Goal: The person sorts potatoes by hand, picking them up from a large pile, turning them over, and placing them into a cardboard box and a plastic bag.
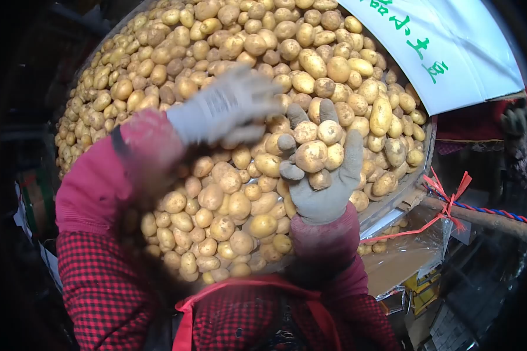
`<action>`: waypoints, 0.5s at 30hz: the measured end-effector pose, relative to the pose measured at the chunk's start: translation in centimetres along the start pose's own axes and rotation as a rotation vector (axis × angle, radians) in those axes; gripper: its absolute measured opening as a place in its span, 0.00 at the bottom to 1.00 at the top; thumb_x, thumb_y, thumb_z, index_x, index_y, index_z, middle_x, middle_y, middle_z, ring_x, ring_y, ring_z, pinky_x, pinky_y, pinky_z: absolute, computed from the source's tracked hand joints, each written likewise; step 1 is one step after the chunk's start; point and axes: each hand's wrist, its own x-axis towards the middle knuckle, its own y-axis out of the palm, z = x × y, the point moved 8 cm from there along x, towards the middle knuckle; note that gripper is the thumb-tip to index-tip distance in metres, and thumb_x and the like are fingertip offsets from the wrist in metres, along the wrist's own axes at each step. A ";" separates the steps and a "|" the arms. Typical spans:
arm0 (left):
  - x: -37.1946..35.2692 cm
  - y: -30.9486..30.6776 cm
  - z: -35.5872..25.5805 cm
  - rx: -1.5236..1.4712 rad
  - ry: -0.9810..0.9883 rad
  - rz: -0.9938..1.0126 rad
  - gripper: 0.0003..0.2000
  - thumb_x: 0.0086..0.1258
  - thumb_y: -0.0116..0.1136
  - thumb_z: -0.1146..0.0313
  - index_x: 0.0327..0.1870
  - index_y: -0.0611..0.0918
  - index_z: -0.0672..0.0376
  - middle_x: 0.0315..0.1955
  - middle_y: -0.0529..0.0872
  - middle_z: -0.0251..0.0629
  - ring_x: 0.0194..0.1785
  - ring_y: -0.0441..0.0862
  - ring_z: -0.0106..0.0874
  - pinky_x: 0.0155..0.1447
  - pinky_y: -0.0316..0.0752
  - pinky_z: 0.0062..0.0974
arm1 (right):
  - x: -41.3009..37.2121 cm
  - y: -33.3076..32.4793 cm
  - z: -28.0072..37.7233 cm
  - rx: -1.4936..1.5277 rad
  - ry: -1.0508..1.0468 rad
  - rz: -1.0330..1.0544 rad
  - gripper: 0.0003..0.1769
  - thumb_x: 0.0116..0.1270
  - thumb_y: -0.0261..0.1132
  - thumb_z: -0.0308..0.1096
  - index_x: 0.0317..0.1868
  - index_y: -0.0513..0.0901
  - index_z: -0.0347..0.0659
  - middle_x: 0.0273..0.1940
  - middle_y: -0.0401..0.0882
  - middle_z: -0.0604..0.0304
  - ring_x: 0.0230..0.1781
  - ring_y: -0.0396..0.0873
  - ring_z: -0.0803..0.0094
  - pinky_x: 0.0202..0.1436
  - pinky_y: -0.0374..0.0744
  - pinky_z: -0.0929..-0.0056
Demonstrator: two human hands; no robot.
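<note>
A large heap of small yellow-brown potatoes [222,193] fills the round bin [430,140] in front of me. My right hand [322,187], in a grey glove, is turned palm up over the right part of the heap, its fingers curled around several potatoes [311,156]. To its left, my left hand [228,105], in a pale grey glove, is smeared by motion above the middle of the heap. Its fingers point right and look spread, and I see nothing in them.
A white sign [439,52] with green writing stands at the bin's upper right edge. A pole [486,217] with red ties and a blue-red rope reaches in from the right. Below it lie a cardboard box [401,257] and plastic film. Another gloved hand [516,121] shows at far right.
</note>
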 end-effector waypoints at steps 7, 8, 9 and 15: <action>-3.2 2.8 -0.7 -0.023 -0.098 0.224 0.09 0.63 0.71 0.61 0.42 0.87 0.47 0.67 0.80 0.31 0.74 0.71 0.40 0.73 0.66 0.54 | 0.2 -0.2 -0.1 -0.097 -0.073 0.096 0.35 0.88 0.44 0.59 0.85 0.60 0.52 0.82 0.63 0.43 0.61 0.80 0.57 0.47 0.81 0.72; -3.4 2.6 -0.8 0.081 -0.100 0.195 0.08 0.63 0.71 0.62 0.41 0.86 0.47 0.66 0.80 0.32 0.74 0.71 0.40 0.72 0.66 0.55 | 0.0 -0.1 0.3 -0.187 -0.130 0.137 0.35 0.88 0.44 0.59 0.86 0.59 0.53 0.82 0.62 0.43 0.62 0.80 0.57 0.48 0.81 0.71; -3.7 2.5 -0.9 0.183 -0.100 0.167 0.08 0.62 0.70 0.63 0.40 0.86 0.47 0.65 0.80 0.33 0.74 0.72 0.41 0.71 0.65 0.57 | 0.1 -0.1 0.7 -0.185 -0.138 0.131 0.35 0.88 0.44 0.59 0.86 0.59 0.53 0.82 0.62 0.43 0.62 0.80 0.57 0.48 0.81 0.71; -6.4 0.2 3.7 0.344 -0.279 0.031 0.05 0.63 0.69 0.66 0.39 0.87 0.48 0.67 0.80 0.38 0.73 0.73 0.43 0.74 0.67 0.59 | 0.3 -1.0 0.1 0.036 0.010 -0.003 0.35 0.86 0.48 0.60 0.85 0.62 0.54 0.80 0.65 0.43 0.62 0.81 0.55 0.46 0.83 0.70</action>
